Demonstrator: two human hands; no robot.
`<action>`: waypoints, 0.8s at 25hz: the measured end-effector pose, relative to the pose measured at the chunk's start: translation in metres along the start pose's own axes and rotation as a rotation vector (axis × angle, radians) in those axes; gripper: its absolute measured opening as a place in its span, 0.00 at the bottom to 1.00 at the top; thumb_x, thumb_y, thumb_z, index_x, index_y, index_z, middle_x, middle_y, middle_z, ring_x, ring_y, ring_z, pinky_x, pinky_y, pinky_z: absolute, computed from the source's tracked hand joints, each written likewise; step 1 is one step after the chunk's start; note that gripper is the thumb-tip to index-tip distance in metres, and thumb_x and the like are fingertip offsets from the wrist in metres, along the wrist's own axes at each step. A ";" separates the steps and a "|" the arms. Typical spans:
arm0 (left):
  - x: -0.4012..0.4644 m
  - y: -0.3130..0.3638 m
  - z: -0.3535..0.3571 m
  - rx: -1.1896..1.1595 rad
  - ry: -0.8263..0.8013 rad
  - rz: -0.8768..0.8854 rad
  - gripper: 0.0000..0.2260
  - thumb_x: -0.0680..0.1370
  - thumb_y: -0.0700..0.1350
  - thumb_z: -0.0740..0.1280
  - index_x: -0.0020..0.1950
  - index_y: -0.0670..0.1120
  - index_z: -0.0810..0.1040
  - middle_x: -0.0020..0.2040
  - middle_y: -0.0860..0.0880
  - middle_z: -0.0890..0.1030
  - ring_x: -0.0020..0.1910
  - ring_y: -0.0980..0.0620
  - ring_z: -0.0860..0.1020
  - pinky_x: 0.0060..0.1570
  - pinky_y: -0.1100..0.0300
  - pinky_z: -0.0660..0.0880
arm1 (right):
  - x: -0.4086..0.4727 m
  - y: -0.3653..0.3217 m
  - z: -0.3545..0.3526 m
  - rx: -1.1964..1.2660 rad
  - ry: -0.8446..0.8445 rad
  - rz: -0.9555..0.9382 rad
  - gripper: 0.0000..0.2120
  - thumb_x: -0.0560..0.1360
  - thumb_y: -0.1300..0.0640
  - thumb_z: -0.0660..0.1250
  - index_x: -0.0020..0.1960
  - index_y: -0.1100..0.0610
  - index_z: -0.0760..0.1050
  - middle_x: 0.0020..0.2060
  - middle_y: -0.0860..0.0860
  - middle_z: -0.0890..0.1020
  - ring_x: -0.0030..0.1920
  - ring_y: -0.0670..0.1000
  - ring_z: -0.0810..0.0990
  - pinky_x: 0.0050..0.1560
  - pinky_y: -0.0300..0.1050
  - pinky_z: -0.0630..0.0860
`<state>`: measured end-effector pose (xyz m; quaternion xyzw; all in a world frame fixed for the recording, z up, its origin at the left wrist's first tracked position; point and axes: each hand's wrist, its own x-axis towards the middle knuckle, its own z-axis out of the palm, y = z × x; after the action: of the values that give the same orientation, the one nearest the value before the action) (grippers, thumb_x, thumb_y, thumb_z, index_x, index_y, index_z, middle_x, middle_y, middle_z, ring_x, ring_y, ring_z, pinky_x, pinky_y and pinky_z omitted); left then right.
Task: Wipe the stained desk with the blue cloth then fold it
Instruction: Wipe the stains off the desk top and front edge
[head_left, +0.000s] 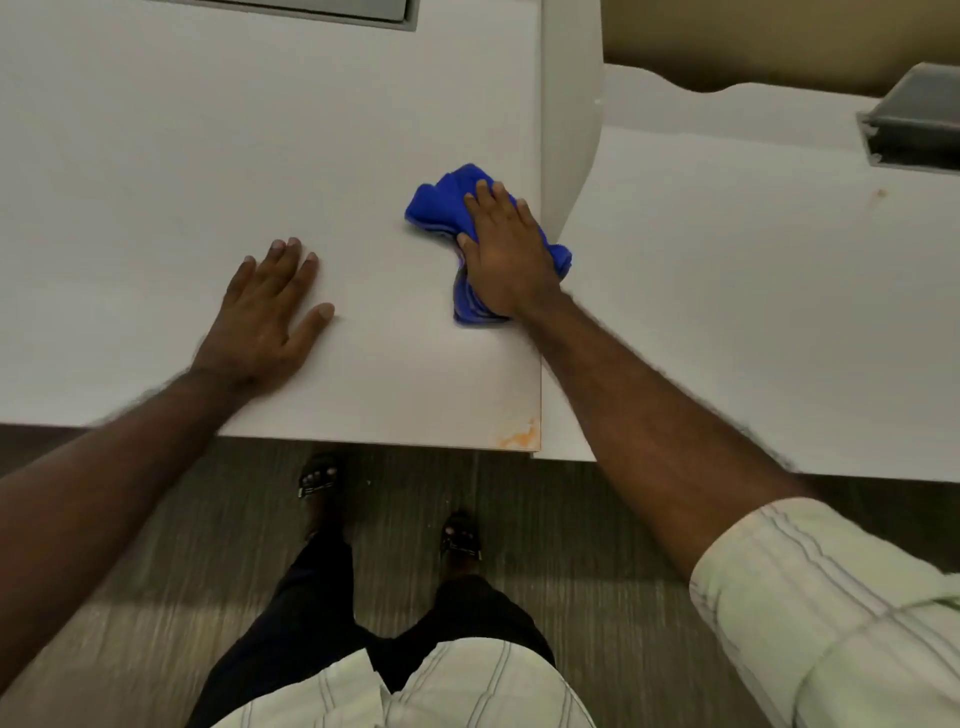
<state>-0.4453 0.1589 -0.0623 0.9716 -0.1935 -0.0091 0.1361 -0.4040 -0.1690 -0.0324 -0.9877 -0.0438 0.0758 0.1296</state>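
The blue cloth (435, 203) lies crumpled on the white desk (156, 156), close to the desk's right edge. My right hand (506, 249) presses flat on top of the cloth, fingers together, covering its middle. My left hand (270, 306) rests palm down on the bare desk to the left, fingers spread, holding nothing. An orange stain (519, 434) marks the desk's front right corner, below and apart from the cloth.
A white divider panel (571, 104) stands along the desk's right edge. Beyond it is a second white desk (753, 312) with a small orange spot (880, 193) and a dark cable box (914, 119). My feet stand on striped floor below.
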 end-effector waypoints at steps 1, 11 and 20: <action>0.000 0.000 -0.001 -0.002 -0.004 -0.009 0.32 0.86 0.62 0.49 0.86 0.46 0.57 0.86 0.46 0.55 0.86 0.48 0.50 0.84 0.47 0.45 | 0.008 0.003 -0.002 0.002 -0.024 -0.015 0.28 0.89 0.48 0.50 0.86 0.58 0.52 0.86 0.54 0.53 0.86 0.54 0.48 0.85 0.52 0.43; 0.000 0.000 -0.001 0.003 -0.005 -0.031 0.32 0.86 0.61 0.50 0.86 0.46 0.57 0.86 0.46 0.55 0.86 0.51 0.50 0.83 0.52 0.43 | -0.184 -0.042 0.045 0.120 0.079 -0.007 0.28 0.87 0.50 0.57 0.84 0.58 0.59 0.85 0.54 0.59 0.86 0.54 0.54 0.86 0.55 0.47; 0.000 0.003 -0.002 0.005 0.024 -0.006 0.32 0.85 0.61 0.50 0.85 0.44 0.60 0.86 0.43 0.58 0.84 0.53 0.50 0.83 0.51 0.45 | -0.173 -0.059 0.043 0.147 0.049 0.050 0.27 0.88 0.51 0.56 0.84 0.60 0.59 0.85 0.56 0.58 0.85 0.54 0.55 0.85 0.51 0.45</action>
<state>-0.4465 0.1570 -0.0592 0.9725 -0.1890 0.0025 0.1361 -0.5856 -0.1200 -0.0343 -0.9778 -0.0101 0.0580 0.2009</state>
